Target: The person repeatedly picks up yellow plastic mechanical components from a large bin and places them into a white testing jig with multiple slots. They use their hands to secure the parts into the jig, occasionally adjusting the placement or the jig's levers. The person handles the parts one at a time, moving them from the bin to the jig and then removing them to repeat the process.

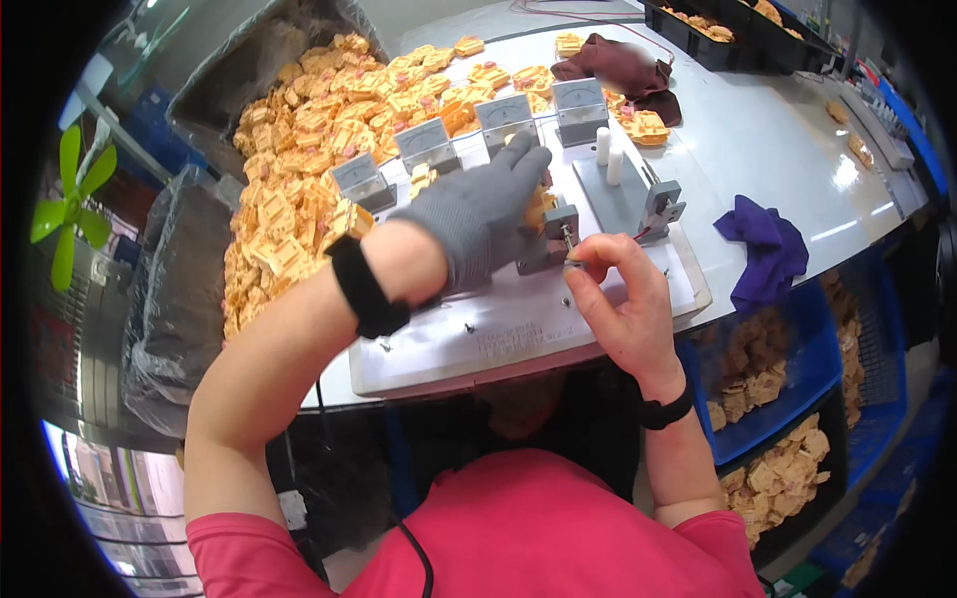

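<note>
**Two hands at a test fixture, orange parts all around**

Containers first. A blue bin (797,329) under the table's right edge holds loose orange plastic parts; a second dark bin (788,478) below it holds more of the same. A black tray (698,45) at the far end carries a few orange pieces. A bag-lined box (249,60) at far left spills a large heap of orange parts (309,149) across the table.

On the white base plate (498,329) stands a grey clamp block (558,234) with a thin upright pin. Left hand (483,214), in a grey glove, lies spread over an orange part by the block, fingers pointing away from the person, palm down. Right hand (623,299), bare, pinches a small metal piece (575,263) at the pin's foot; too small to tell its long axis.

Four grey meters (469,130) stand in an arc behind. Table (778,130) white, glossy; purple cloth (763,244) at right, dark red cloth (623,65) far back. Green fan (70,194) at left.
</note>
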Demonstrator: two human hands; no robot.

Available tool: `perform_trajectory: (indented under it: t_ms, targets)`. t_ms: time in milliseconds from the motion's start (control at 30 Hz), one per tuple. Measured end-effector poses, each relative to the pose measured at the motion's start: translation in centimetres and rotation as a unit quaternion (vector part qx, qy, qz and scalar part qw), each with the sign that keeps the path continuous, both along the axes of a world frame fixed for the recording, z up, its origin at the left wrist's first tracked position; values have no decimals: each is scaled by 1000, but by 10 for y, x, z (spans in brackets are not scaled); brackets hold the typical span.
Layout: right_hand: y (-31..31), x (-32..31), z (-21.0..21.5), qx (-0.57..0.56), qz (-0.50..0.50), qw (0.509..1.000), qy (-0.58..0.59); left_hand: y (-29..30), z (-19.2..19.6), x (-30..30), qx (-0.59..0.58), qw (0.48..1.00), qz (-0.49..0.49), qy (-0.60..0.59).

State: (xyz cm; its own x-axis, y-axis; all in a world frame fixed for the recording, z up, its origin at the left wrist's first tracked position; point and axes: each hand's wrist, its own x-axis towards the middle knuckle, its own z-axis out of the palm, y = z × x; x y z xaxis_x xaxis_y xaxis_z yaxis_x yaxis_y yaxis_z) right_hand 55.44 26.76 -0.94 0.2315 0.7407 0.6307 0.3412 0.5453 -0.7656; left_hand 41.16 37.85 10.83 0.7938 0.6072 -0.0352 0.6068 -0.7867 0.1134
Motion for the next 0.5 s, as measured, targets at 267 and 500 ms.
perform_trajectory:
  t_ms: [267,500]
  targets:
    - [8,-11,-2,-6,-65,983,171,-30,19,-50,40,990,-13,-131]
    - [-1,-1,-15,-21,-90,990,102,-93,-7,-174,22,939,140,-314]
